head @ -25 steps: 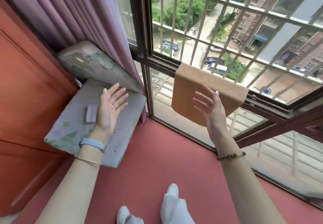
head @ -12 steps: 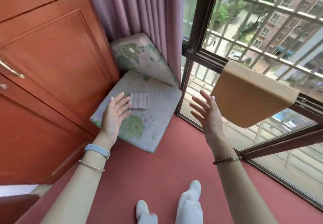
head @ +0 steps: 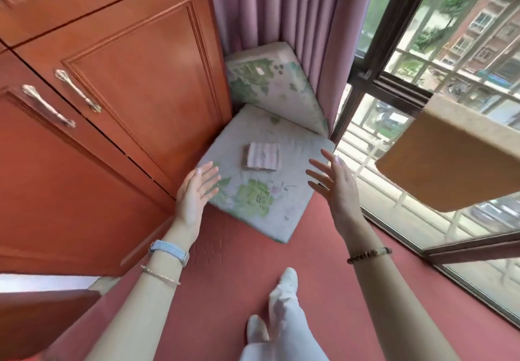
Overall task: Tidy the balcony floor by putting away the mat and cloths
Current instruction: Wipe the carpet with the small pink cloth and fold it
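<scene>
Folded striped cloth (head: 261,160) atop floral mat (head: 281,214)

The cabinet (head: 112,93) is reddish-brown wood under a smooth, glossy varnish that catches the light; its handles (head: 77,90) are polished metal. The curtain (head: 281,9) is soft mauve cloth, matt in its folds. The flat cushion (head: 253,200) and the leaning cushion (head: 270,85) are covered in matt printed fabric. The small folded cloth (head: 261,156) looks ribbed. The hanging tan cloth (head: 450,158) is matt with a fine nap. The floor (head: 225,262) has a matt red covering, faintly textured.
</scene>
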